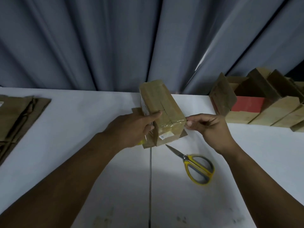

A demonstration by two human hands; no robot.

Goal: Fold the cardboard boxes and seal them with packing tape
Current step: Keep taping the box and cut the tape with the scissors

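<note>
A small folded cardboard box (pixel 160 106) is held above the white table (pixel 82 129), its top flaps shut and clear tape across its near end. My left hand (pixel 139 127) grips its left side, thumb lying on the top. My right hand (pixel 209 127) pinches at the box's near right corner, where the tape ends. Loose flaps hang under the box's near end. Something yellow peeks out below my left hand; I cannot tell what it is.
Yellow-handled scissors (pixel 195 167) lie on the table just right of centre. Flat unfolded cardboard (pixel 18 119) is stacked at the left edge. Several folded boxes (pixel 263 104) stand in a row at the back right. A grey curtain (pixel 115 38) hangs behind.
</note>
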